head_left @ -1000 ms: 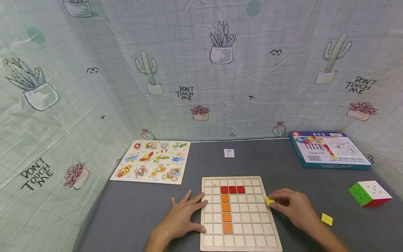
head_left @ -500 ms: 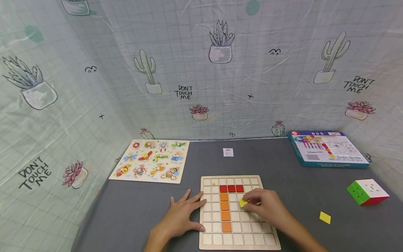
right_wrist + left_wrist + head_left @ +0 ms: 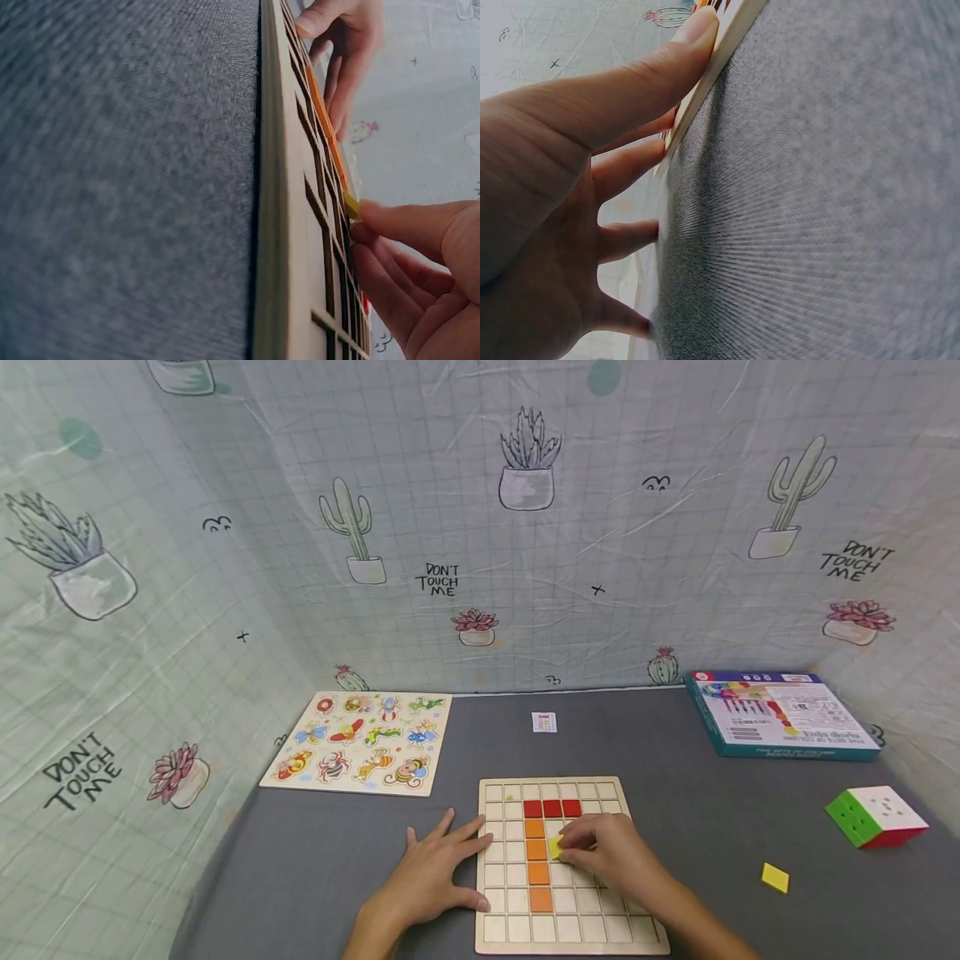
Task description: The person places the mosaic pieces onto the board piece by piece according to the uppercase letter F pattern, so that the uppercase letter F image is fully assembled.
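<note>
A wooden grid board point(image 3: 517, 935) lies on the grey table. Three red tiles point(image 3: 552, 809) sit in a row near its top, with a column of several orange tiles point(image 3: 537, 873) below the leftmost one. My right hand point(image 3: 618, 852) pinches a yellow tile point(image 3: 555, 847) over the cell just right of the second orange tile; the right wrist view shows this yellow tile point(image 3: 351, 204) tilted at the grid between thumb and finger. With fingers spread, my left hand point(image 3: 427, 878) rests along the board's left edge, its thumb point(image 3: 697, 30) on the rim in the left wrist view.
Another yellow tile point(image 3: 775, 877) lies on the table to the right. Beyond it are a puzzle cube point(image 3: 876, 817) and a flat game box point(image 3: 783, 717). An insect puzzle board point(image 3: 358, 743) lies at the back left, and a small printed card point(image 3: 543, 722) behind the grid board.
My right hand has carried the yellow tile leftward from the board's right edge to beside the orange column. The left hand has stayed in place.
</note>
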{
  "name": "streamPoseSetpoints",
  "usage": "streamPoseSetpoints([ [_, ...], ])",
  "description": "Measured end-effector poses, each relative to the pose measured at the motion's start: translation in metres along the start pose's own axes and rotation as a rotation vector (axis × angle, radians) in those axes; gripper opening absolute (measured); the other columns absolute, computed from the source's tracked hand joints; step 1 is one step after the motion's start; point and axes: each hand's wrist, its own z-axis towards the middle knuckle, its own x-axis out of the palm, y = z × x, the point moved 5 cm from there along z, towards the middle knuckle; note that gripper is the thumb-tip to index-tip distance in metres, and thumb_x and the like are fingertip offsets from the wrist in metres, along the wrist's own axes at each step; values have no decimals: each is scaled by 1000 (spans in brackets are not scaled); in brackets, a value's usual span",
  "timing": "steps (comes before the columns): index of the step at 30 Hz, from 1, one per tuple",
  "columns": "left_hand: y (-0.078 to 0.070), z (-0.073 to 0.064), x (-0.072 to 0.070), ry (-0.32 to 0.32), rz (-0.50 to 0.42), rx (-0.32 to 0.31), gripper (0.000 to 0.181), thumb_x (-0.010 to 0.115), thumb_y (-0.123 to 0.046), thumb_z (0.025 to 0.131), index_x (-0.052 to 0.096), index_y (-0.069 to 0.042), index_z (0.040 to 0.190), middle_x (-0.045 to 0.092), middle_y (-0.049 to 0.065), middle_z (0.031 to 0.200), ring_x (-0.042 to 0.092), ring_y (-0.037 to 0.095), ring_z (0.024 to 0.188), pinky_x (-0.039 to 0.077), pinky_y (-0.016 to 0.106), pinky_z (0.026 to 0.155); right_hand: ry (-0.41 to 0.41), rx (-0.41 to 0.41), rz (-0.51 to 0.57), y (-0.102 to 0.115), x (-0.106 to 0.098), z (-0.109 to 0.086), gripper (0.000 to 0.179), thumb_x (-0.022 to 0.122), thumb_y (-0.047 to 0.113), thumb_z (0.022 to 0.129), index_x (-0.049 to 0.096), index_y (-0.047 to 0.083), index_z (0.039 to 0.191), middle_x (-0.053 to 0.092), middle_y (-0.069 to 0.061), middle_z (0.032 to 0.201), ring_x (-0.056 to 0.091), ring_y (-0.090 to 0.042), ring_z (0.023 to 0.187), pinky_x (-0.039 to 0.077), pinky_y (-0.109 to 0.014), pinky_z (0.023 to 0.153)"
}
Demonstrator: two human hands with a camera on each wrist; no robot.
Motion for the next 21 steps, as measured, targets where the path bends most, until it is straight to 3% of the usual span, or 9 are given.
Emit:
streamPoseSetpoints([
  [4, 0, 1, 0, 1, 4, -3, 84, 84, -57, 69, 59, -30, 145, 45, -4, 162, 31, 46, 154, 17, 94, 97, -11, -22, -56, 4, 1, 0, 9, 85, 6, 78, 83, 11, 86, 80, 0, 93, 76, -19, 91, 59, -17, 73],
  [13, 0, 0, 0, -1, 6, 1, 85, 85, -57, 69, 59, -30, 145, 45, -5, 162, 31, 46, 154, 17, 94, 97, -1, -66, -123, 7, 3, -3, 12, 86, 8, 76, 81, 12, 86, 79, 3, 88, 66, 2, 73, 55, -17, 65],
  [21, 1, 0, 1, 2, 2, -1, 84, 84, -57, 70, 59, -30, 146, 45, -4, 162, 30, 46, 154, 17, 94, 97, -15, -73, -131, 6, 5, -3, 14, 87, 8, 76, 80, 13, 87, 77, 5, 85, 62, 5, 70, 53, -16, 63],
])
